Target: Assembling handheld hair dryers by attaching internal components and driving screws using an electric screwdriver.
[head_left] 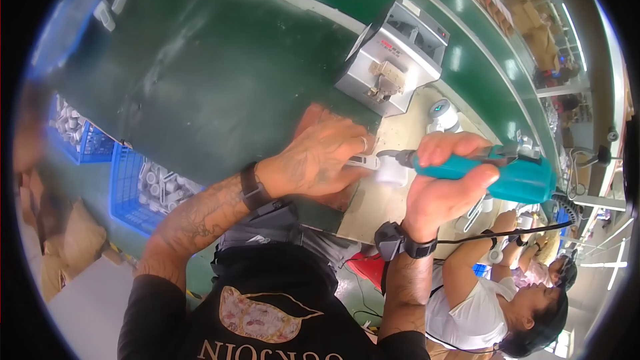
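Note:
My right hand (pixel 450 180) is wrapped round a teal electric screwdriver (pixel 523 179), held nearly level, its dark nose pointing left. A black coiled cord trails from the tool's rear end. My left hand (pixel 310 160) is closed on a small white plastic part (pixel 363 161), just left of the screwdriver's nose. Whether the bit touches that part I cannot tell. Right below the nose is a white blurred piece (pixel 392 172). Under my left hand lies a reddish-brown pad (pixel 319 120) on the workbench.
A grey box-shaped machine (pixel 393 60), probably a screw feeder, stands at the bench's far side. Beside it is a white round container (pixel 443 113). Blue crates (pixel 123 187) of white and grey parts stand at the left. A co-worker in a white shirt (pixel 467 313) sits at the right.

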The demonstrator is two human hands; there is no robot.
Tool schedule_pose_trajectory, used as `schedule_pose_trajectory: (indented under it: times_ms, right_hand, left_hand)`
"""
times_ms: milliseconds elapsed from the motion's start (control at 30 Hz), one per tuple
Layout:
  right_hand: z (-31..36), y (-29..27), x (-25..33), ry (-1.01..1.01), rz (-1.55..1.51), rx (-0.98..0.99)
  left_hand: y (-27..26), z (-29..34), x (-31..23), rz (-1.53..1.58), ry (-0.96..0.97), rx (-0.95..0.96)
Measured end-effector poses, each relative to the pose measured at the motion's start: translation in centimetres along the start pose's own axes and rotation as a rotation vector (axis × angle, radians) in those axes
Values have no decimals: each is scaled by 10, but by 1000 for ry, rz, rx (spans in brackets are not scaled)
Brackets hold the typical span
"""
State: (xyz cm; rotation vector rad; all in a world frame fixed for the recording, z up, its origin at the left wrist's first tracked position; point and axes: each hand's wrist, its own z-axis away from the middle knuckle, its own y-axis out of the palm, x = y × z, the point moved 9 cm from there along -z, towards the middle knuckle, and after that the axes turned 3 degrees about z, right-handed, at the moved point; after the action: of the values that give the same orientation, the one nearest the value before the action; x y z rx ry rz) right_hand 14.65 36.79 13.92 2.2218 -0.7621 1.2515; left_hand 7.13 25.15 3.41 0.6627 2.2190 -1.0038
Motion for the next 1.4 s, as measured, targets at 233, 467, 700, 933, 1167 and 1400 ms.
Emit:
schedule_pose_trajectory:
  times_ms: [233, 467, 700, 933, 1167, 1400]
  right_hand:
    - [-51, 10, -22, -4, 224, -80]
    - [-78, 30, -61, 19, 235, -22]
    - [-63, 27, -82, -46, 172, 10]
    - [-26, 9, -47, 126, 193, -72]
    - [-1, -3, -44, 73, 145, 5]
    - [4, 0, -51, 87, 106, 12]
  left_hand:
    - [-21, -18, 1, -132, 0, 92]
    - [-18, -11, 5, -135, -46, 173]
    - [-13, -9, 7, -143, -40, 196]
    - [-15, -6, 4, -143, -48, 156]
    - [-15, -8, 9, -142, -75, 201]
    - [-14, -6, 5, -142, -44, 174]
